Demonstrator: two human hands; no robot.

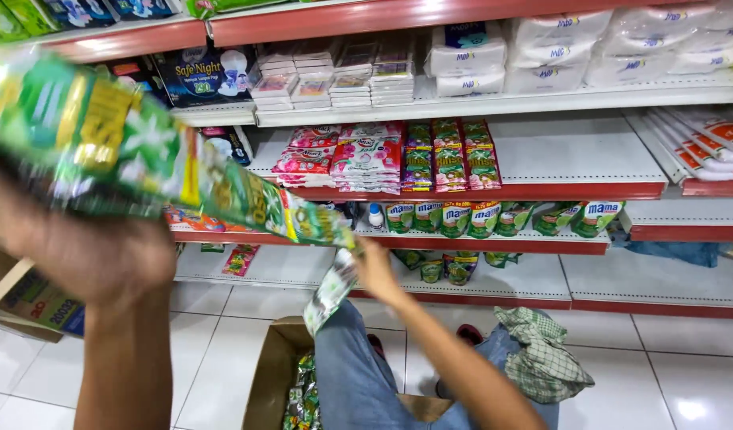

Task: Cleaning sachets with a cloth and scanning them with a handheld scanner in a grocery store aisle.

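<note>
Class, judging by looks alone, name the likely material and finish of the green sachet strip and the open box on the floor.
Green sachet strip: thin glossy plastic film, probably; it bends and catches glare.
Box: brown corrugated cardboard, matte, with plain folded flaps.

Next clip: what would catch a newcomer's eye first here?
A long strip of green sachets sweeps across the upper left, blurred, held up by the left hand and gripped near its lower end by the right hand. Behind it run red-edged shop shelves with green pouches in a row. Below, an open cardboard box sits on the white tile floor.
</note>
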